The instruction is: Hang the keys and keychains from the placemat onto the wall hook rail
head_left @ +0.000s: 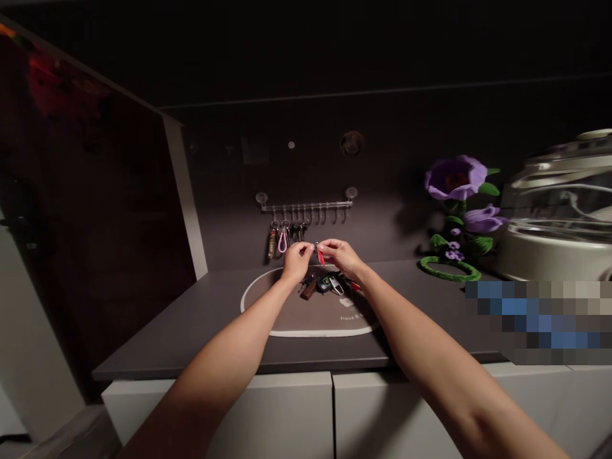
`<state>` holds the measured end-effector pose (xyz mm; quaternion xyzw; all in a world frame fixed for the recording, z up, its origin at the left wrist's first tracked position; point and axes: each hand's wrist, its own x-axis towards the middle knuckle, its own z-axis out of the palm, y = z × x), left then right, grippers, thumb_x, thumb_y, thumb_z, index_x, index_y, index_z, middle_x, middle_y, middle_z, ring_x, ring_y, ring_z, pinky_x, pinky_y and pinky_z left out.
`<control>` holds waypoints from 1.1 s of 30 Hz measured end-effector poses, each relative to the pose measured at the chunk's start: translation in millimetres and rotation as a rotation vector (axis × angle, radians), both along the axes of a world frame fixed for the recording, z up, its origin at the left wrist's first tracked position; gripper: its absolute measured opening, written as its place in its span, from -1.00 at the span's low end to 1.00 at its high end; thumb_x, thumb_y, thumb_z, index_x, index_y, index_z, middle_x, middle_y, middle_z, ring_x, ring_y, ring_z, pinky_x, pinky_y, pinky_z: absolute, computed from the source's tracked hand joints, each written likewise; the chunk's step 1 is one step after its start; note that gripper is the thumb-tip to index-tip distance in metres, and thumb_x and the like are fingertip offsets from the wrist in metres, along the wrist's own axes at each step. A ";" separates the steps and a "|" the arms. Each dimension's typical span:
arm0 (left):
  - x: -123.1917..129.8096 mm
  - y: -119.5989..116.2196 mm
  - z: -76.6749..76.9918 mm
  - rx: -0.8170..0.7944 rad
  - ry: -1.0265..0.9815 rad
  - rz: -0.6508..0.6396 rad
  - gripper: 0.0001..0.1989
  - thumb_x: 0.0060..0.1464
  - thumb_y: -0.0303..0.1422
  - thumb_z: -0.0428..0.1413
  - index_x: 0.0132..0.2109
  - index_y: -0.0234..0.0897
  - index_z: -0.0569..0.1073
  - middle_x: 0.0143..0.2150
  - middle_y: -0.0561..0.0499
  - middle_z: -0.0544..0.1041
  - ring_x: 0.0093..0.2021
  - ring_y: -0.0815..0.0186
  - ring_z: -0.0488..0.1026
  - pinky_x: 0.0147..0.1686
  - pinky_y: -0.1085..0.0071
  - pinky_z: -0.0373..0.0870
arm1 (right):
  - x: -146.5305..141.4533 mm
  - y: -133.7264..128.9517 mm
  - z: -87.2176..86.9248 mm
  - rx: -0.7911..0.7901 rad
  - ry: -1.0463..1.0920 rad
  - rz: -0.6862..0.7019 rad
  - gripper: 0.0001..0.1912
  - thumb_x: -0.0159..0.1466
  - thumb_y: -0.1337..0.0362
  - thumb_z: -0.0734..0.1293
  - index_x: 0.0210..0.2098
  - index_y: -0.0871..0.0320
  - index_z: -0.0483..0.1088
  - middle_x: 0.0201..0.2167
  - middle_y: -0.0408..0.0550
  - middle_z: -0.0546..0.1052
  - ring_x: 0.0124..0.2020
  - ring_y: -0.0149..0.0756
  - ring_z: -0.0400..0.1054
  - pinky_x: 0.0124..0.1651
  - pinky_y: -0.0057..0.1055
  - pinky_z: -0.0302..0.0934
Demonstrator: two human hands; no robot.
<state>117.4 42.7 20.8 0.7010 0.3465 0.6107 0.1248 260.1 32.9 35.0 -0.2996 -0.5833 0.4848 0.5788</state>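
In front of the hook rail, my left hand (297,260) and my right hand (340,256) meet, both closed in a pinch. Between their fingertips hangs a small red keychain (320,257) with a bit of metal at its top; whether a key is attached is too small to tell. Below them, a pile of keys and fobs (325,282) lies on a brown mat (296,319) with a white border. A clear hook rail (310,206) on the wall carries several key sets at its left, including a pink loop (283,241) and a brown tag (272,244). Its right hooks carry nothing.
The mat lies on a dark countertop (182,319) above white cabinet doors (277,408). To the right stand purple fabric flowers (456,178) with a green ring base (449,269), beside a cream appliance (564,248) with a clear lid. A pale upright edge (184,197) borders the left.
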 end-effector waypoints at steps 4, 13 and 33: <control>-2.7 -0.3 0.3 0.038 0.059 0.021 -0.82 0.04 -0.38 0.01 -0.32 -0.35 0.49 -0.32 -0.06 0.51 -0.28 0.34 0.40 -0.24 0.43 0.31 | -0.6 1.9 -1.0 0.010 0.042 0.017 -0.65 -0.17 0.16 0.49 -0.47 0.20 0.36 -0.54 -0.22 0.40 -0.51 -0.50 0.29 -0.34 -0.44 0.25; -13.4 8.5 -3.4 0.046 0.131 0.145 -0.83 0.05 -0.44 -0.01 -0.33 -0.34 0.48 -0.33 -0.06 0.50 -0.31 0.34 0.39 -0.26 0.42 0.31 | -7.4 21.9 22.1 0.021 0.132 -0.181 -0.69 -0.11 0.18 0.45 -0.47 0.18 0.30 -0.64 -0.25 0.32 -0.52 -0.45 0.30 -0.46 -0.48 0.25; -20.6 5.5 3.8 -0.055 0.168 0.314 -0.79 0.05 -0.46 -0.04 -0.35 -0.34 0.50 -0.31 -0.09 0.51 -0.29 0.31 0.39 -0.23 0.42 0.27 | -39.5 79.3 48.5 -0.026 0.177 -0.582 -0.85 0.06 0.26 0.34 -0.51 0.23 0.34 -0.63 -0.14 0.43 -0.61 -0.49 0.28 -0.53 -0.53 0.24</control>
